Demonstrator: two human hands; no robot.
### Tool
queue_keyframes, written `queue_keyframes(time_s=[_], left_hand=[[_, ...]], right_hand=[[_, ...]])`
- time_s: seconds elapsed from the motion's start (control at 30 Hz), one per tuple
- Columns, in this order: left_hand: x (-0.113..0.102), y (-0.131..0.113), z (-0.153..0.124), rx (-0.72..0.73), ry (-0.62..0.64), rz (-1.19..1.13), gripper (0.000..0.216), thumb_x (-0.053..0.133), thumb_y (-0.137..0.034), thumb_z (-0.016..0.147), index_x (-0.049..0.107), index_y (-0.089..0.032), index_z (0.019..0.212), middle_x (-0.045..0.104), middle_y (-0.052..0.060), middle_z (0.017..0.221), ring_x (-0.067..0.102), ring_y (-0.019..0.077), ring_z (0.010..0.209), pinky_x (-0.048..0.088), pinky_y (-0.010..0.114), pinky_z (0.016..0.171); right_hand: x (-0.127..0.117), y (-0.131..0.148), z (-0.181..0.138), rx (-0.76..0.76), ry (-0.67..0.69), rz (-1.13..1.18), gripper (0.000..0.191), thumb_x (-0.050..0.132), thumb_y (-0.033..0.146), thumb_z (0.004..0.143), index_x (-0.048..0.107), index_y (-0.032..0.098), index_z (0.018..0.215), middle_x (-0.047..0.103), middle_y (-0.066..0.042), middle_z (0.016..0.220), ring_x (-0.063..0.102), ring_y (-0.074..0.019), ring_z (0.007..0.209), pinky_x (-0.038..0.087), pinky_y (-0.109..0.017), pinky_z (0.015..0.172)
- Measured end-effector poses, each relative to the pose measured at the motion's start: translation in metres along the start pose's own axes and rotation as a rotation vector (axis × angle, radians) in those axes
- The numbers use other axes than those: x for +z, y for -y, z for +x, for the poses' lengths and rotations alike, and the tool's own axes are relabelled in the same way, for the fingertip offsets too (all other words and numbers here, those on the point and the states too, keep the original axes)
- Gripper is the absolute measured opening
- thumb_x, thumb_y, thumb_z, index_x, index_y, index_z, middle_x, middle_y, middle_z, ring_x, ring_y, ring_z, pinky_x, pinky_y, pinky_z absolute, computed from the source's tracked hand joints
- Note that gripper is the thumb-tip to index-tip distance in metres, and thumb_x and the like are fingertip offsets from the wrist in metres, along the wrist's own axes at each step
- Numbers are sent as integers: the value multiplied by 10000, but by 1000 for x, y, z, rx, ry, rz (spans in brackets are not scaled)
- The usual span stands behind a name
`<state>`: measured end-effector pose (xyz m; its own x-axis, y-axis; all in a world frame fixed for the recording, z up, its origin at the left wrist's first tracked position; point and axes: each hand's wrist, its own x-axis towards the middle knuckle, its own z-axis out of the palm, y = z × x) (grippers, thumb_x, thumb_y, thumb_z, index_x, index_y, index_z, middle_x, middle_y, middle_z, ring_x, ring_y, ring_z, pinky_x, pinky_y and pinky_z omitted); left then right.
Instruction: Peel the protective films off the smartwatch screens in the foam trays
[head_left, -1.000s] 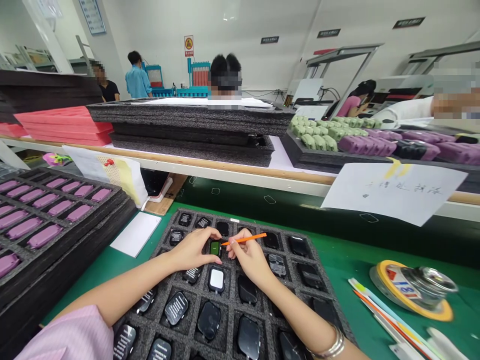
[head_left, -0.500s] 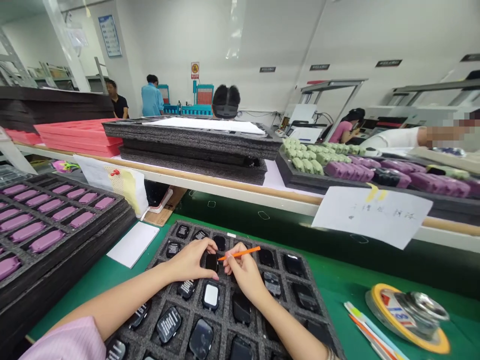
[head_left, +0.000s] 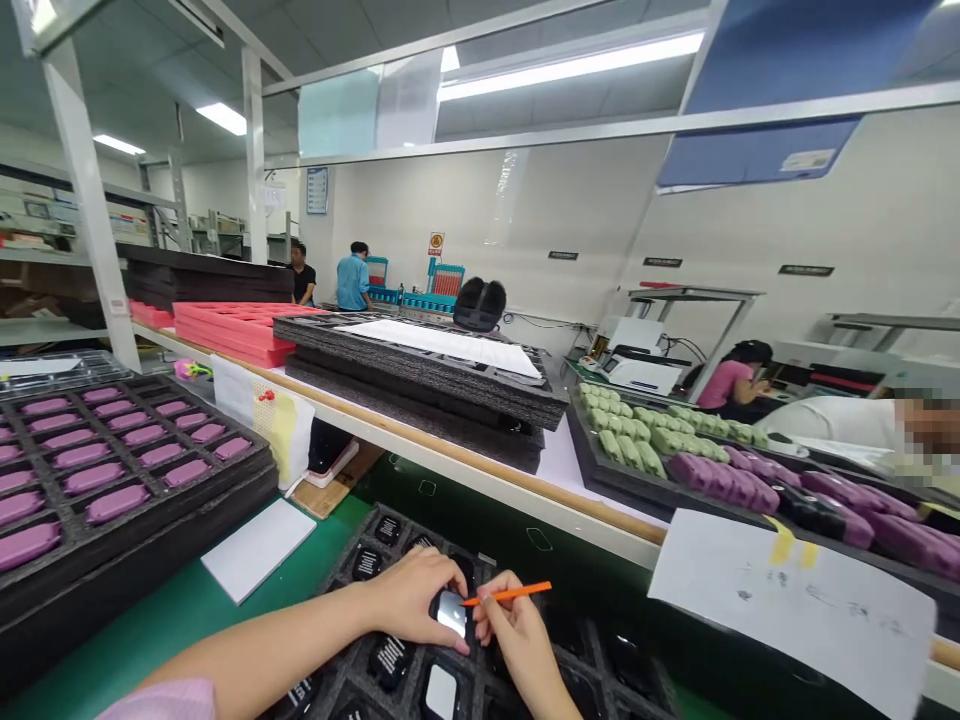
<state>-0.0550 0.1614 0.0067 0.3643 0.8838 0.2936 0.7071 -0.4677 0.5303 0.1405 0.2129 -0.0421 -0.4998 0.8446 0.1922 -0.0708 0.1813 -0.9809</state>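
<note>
My left hand (head_left: pixel 416 600) grips a small watch-like case (head_left: pixel 451 612) by its edges, thumb on the near side and fingers on the far side. The case is black with rounded corners, and its face shines with reflected light. In my right hand (head_left: pixel 521 640) is a thin orange stick (head_left: pixel 521 592), held like a pen, its left tip at the case's right edge. Both hands are over a black foam tray (head_left: pixel 474 685) with square pockets. Similar cases sit in the pockets; one has a white face (head_left: pixel 440 690), and another bears white print (head_left: pixel 390 658).
Purple cases fill a foam tray (head_left: pixel 266 480) at left, beside a white pad (head_left: pixel 259 545). A shelf ledge (head_left: pixel 420 432) runs across ahead, carrying stacked black foam (head_left: pixel 420 400), red foam (head_left: pixel 225 345) and green cases (head_left: pixel 622 415). A paper note (head_left: pixel 787 610) hangs at right. Several people are beyond.
The view has tilted upward, so the hands and tray appear lower. The face of the held case now shines brightly instead of looking dark. Both hands keep their hold.
</note>
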Motion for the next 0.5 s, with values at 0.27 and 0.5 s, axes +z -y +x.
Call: queue_keyframes(time_s=[0.27,0.5], left_hand=[[-12,-21,-26,150,47,41,172,622,-356,973,683,-201,930,671,37,975,622,186,978,426,316,969],[-9,-40,-55,280,126,114,348,725,-529,865,717,-227,1036,581,117,1140,556,301,1101,436,440,991]], right_hand=[[2,25,-15,1,-148,21,261,643,375,979,608,130,895,607,30,736,586,-89,596,533,-233,588],[19,35,-49,68,-206,46,264,629,386,988,611,126,945,603,31,736,565,-77,555,511,-207,525]])
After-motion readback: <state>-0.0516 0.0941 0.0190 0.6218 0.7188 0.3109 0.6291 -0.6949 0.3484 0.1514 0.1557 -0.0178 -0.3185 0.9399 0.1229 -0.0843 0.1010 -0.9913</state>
